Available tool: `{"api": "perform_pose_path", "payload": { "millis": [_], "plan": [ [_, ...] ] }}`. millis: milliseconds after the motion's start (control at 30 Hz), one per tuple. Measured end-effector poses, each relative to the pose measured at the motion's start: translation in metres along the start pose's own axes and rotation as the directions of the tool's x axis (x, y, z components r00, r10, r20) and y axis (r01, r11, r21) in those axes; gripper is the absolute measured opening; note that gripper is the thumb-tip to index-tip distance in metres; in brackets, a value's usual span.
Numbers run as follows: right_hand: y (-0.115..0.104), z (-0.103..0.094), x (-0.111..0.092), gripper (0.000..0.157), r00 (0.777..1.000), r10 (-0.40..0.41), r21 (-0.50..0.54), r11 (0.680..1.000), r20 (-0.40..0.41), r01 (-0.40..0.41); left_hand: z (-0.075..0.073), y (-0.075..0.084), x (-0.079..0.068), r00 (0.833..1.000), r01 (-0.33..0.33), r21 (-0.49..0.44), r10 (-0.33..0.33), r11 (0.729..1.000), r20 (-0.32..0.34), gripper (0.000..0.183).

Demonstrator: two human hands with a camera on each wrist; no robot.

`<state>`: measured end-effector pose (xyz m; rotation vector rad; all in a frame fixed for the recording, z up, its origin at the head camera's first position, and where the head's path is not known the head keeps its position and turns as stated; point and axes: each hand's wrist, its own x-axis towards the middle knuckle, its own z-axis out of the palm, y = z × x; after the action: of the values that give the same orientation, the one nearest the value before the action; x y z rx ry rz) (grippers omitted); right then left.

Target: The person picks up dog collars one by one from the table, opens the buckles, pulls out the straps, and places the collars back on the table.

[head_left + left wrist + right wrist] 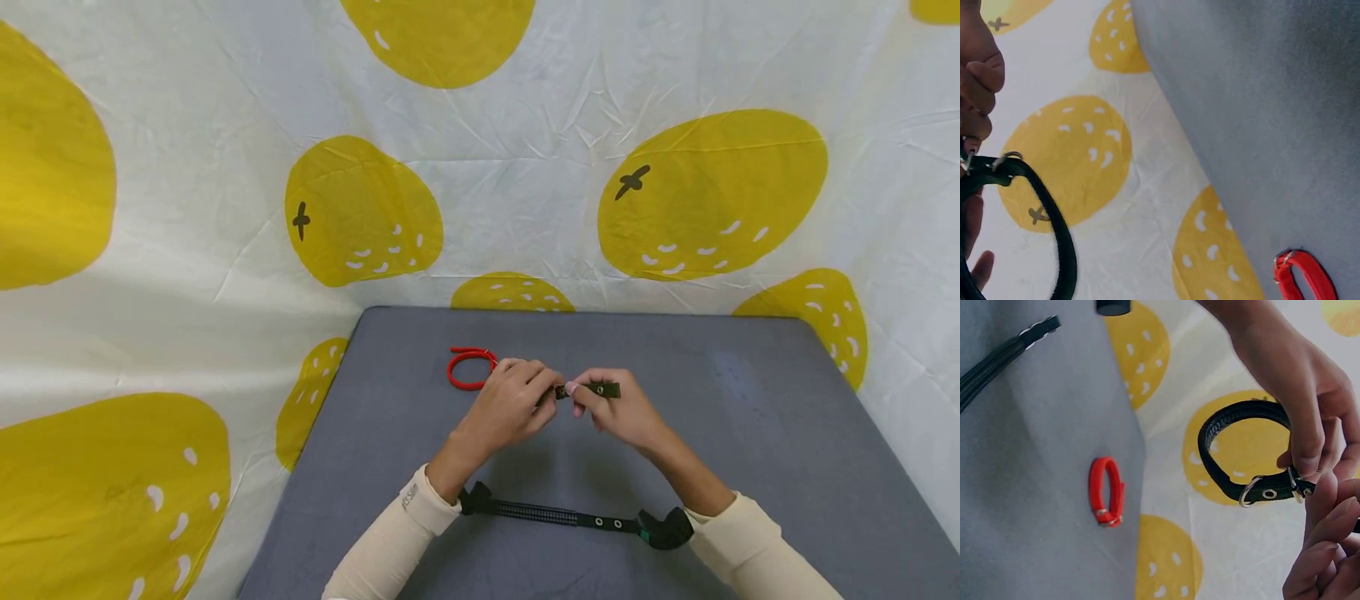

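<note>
Over the table, both hands grip a dark green buckle collar. Its loop (1216, 447) hangs below them, with a metal D-ring (1249, 492) beside the buckle (1295, 483). My left hand (517, 402) holds the collar at the buckle, its thumb bent down against the band in the right wrist view. From the right, my right hand (613, 408) pinches the eyeleted strap end (603, 389) between thumb and fingers, and the tip sticks out past the hand. The fingers partly cover the buckle in the head view.
A red collar (452, 375), fastened into a ring, lies on the grey table (750, 442) behind my left hand. Nearer to me lies a black ribbed strap (536, 512) with metal eyelets, its ends overlapped by the wrists. Fruit-printed white cloth (517, 208) stands behind the table.
</note>
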<state>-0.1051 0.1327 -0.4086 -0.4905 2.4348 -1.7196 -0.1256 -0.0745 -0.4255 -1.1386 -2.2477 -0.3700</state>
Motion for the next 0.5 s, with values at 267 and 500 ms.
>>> {"api": "perform_pose_path", "payload": {
  "millis": [267,500],
  "plan": [
    [-0.007,-0.011,0.002,0.024,0.994,0.111,0.074,0.991,0.001,-0.111,-0.01,-0.01,-0.005,0.997,-0.083,-0.12,0.082,0.989,-0.017,0.016],
    [-0.004,-0.015,0.001,0.025,0.993,0.114,0.016,0.993,0.027,-0.114,-0.016,-0.015,-0.007,0.994,-0.108,-0.212,0.108,0.971,-0.01,0.019]
  ]
}}
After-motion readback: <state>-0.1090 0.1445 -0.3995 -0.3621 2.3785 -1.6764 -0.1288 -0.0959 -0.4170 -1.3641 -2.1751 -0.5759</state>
